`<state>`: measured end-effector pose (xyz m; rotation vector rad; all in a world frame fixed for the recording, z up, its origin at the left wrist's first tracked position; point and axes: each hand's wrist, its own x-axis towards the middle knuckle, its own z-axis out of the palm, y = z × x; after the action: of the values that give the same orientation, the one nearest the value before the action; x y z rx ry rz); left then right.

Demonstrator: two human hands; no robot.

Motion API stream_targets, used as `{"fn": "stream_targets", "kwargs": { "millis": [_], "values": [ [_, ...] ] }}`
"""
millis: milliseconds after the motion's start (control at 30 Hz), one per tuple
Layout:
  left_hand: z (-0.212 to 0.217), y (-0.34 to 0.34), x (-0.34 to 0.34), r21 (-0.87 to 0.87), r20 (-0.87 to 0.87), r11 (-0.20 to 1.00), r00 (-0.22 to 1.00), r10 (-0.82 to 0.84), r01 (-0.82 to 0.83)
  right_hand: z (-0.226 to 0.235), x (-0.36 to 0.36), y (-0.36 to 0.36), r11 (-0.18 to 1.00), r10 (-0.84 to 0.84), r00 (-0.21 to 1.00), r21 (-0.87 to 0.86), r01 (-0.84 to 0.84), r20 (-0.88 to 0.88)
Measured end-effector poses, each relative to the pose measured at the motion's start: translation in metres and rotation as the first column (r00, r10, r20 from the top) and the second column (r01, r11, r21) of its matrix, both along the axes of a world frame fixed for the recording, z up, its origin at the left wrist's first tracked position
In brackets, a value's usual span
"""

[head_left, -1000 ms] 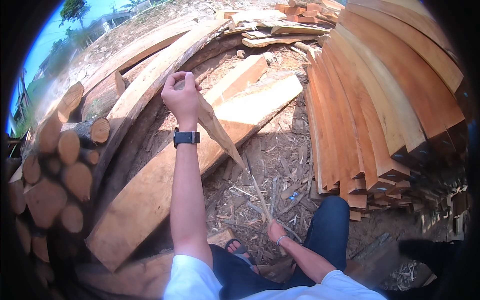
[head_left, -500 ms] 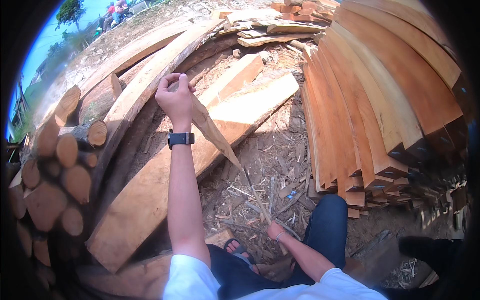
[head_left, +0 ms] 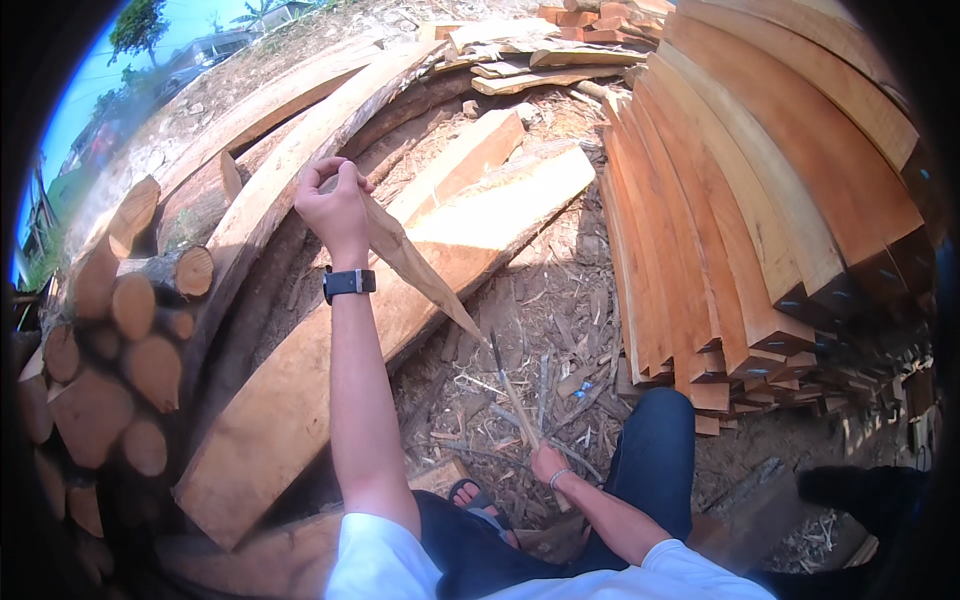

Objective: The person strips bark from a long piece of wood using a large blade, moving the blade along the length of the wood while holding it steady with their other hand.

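Note:
My left hand (head_left: 333, 205), with a dark watch on its wrist, is raised at the centre left. Its fingers are closed on the upper end of a thin, tapering wood slat (head_left: 410, 255). The slat slants down to the right and narrows to a point. Lower down, near my right knee, my right hand (head_left: 548, 463) is wrapped round a thin stick (head_left: 517, 398). The stick's upper end is dark and narrow and lies close by the slat's pointed tip; I cannot tell whether they touch. Beneath my left arm lies a thick, pale sawn plank (head_left: 300, 400).
Sawn boards (head_left: 720, 190) are stacked high on the right. Round-ended logs (head_left: 92, 418) are piled at the left, beside a long, rough-edged slab (head_left: 290, 150). Chips and bark litter the ground (head_left: 560, 300). Loose offcuts (head_left: 545, 78) lie at the back.
My left hand has shifted slightly left and down, taking the slat with it. The stick's dark end now stands a little more upright. My right hand has barely moved.

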<state>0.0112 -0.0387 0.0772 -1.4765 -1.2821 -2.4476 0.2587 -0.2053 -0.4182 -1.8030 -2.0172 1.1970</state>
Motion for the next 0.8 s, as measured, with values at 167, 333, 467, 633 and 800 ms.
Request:
{"fn": "stream_targets", "kwargs": {
  "millis": [167,333,467,633,800],
  "values": [
    [-0.002,-0.005,-0.006,-0.010,-0.007,1.000,1.000,0.022,-0.022,0.084,-0.009,0.003,0.994,-0.098,0.971,0.017,0.104,-0.217],
    [0.003,0.002,0.008,-0.011,0.005,1.000,1.000,0.011,-0.011,-0.018,0.014,0.002,0.998,0.061,0.998,0.030,-0.062,0.035],
    [0.000,-0.004,0.000,-0.025,-0.009,0.999,0.999,0.030,-0.030,0.023,-0.010,0.001,0.999,0.038,0.991,0.041,-0.033,-0.127],
    [-0.001,-0.005,0.000,-0.032,-0.022,0.999,0.999,0.024,-0.024,0.086,-0.010,0.010,0.974,-0.121,0.948,0.151,0.171,-0.296],
    [0.004,-0.001,0.010,-0.035,-0.006,0.999,1.000,0.010,-0.011,0.002,0.007,0.010,0.995,0.092,0.996,0.026,-0.093,0.018]
  ]
}}
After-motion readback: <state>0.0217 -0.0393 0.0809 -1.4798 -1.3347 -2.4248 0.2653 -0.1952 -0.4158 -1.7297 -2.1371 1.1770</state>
